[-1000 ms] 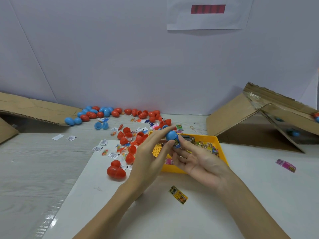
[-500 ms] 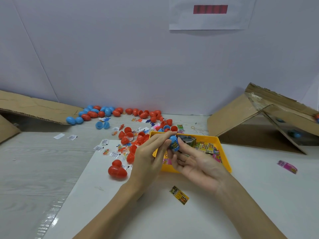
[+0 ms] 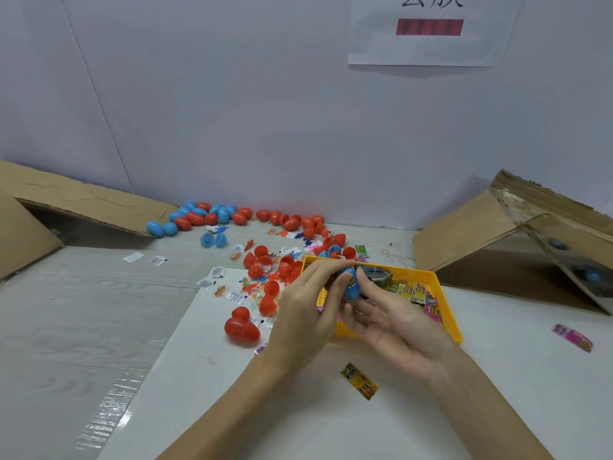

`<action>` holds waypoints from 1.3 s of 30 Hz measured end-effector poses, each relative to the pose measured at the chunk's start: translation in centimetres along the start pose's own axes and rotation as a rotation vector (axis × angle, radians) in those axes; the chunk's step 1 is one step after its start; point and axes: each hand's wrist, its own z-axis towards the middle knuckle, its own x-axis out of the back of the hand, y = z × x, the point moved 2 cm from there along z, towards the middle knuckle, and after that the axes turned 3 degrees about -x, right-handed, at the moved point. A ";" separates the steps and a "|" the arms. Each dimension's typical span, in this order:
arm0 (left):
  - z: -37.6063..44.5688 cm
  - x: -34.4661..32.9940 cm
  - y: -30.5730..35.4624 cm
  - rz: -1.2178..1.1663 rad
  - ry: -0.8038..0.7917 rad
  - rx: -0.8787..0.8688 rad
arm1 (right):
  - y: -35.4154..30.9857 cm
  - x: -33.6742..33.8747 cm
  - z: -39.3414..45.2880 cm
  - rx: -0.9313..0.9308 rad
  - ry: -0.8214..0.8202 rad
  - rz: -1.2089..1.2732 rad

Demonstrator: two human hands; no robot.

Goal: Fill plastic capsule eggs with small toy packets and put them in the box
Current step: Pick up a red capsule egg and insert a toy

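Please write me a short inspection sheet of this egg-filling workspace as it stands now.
Surface: pale table with a white sheet under the hands.
Job's things: blue egg with a packet in it; yellow tray of packets; red and blue eggs by the wall; box on the right, eggs inside.
Clutter: loose packet; pink packet; white slips.
Grip: left hand and right hand both pinch the blue egg.
Cables: nothing seen.
Surroundings: white wall, paper notice, cardboard on the left.
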 end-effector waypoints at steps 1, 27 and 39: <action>0.0 0.0 -0.1 -0.002 -0.001 0.001 | 0.0 0.2 0.0 0.032 0.017 -0.072; 0.7 1.2 -4.7 0.656 -0.453 0.259 | -7.0 6.5 -0.2 0.432 0.316 -0.274; 12.8 -1.6 -18.6 0.797 -0.638 0.507 | -3.2 6.9 2.8 0.359 0.305 -0.616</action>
